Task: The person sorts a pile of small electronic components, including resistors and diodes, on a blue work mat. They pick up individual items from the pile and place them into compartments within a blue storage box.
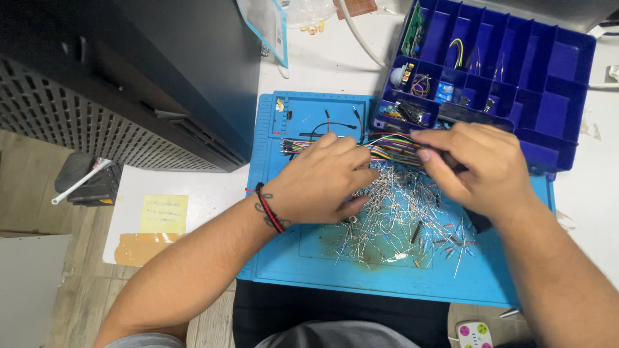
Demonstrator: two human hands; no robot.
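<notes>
blue mat [322, 274] bears two hands [322, 180] [480, 167] gripping one wire bundle [393, 147].

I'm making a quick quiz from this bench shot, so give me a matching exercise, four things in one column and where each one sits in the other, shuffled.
Things:
1. Compartment box
2. Yellow sticky note
3. Pile of wire-leaded parts
4. Ribbon of coloured wires

Places:
A. On the blue mat, under the hands
B. Top right, dark blue
C. Between left hand and right hand
D. Left of the mat, on the white surface

Pairs: 1-B, 2-D, 3-A, 4-C
</notes>
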